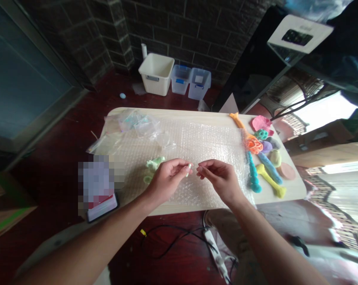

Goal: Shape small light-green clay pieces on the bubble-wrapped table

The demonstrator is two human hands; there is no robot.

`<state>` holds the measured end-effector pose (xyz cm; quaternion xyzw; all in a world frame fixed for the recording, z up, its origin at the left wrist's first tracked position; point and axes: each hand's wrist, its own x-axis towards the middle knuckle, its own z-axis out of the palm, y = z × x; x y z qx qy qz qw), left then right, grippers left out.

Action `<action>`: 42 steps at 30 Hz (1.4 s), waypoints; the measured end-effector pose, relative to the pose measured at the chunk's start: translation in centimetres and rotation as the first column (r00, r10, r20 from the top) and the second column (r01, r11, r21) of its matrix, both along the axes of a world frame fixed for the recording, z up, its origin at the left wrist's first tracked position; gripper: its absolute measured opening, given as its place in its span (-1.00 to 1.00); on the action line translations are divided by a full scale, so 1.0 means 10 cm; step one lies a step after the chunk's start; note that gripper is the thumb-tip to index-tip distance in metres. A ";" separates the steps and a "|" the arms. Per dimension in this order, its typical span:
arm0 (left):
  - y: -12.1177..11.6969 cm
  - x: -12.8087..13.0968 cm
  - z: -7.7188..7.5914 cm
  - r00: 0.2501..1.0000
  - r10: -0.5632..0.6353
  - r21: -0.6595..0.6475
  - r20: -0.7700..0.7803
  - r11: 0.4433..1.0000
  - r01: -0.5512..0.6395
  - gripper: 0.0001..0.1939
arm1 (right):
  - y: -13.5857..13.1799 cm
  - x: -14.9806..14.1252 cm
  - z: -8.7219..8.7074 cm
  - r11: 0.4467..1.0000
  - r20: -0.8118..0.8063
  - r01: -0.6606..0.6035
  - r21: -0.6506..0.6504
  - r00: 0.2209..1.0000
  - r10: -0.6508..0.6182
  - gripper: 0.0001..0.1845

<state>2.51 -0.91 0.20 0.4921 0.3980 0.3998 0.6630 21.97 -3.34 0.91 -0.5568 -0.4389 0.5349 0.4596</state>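
Above the bubble wrap (214, 144) on the table, my left hand (170, 174) is closed, pinching a small pale green piece of modelling clay (189, 168) between thumb and fingers. A short gap to the right, my right hand (219, 176) is also closed, thumb against fingertips. Whether anything sits in that pinch is too small to tell. Just left of my left hand lies a lump of pale green clay (155, 162), partly hidden by the hand, with a small green round piece (147, 180) below it.
Clear plastic bags (137, 126) lie at the table's back left. Several coloured clay shapes, including a yellow bone-like one (271, 181) and an orange ball (254, 145), line the right side. A phone or tablet (102, 208) is at the front left. Bins (157, 75) and a power strip (216, 253) are on the floor.
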 end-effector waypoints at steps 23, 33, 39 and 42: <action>0.01 -0.01 -0.05 1.000 -0.001 -0.013 -0.020 1.000 0.000 -0.72 | -0.02 -0.01 0.03 1.000 -0.178 -0.026 -0.006 0.984 0.024 -0.76; 0.00 -0.04 0.03 1.000 -0.005 0.005 -0.006 1.000 0.005 -0.74 | -0.05 -0.01 0.06 0.996 -0.173 -0.079 0.029 0.981 0.083 -0.86; 0.00 -0.05 0.03 1.000 0.007 0.012 -0.020 1.000 -0.007 -0.74 | -0.07 -0.01 0.05 0.995 -0.224 -0.094 0.042 0.969 0.101 -0.90; 0.00 -0.05 0.03 1.000 0.010 0.015 -0.021 1.000 -0.010 -0.74 | -0.08 -0.01 0.06 0.996 -0.234 -0.083 0.037 0.968 0.089 -0.86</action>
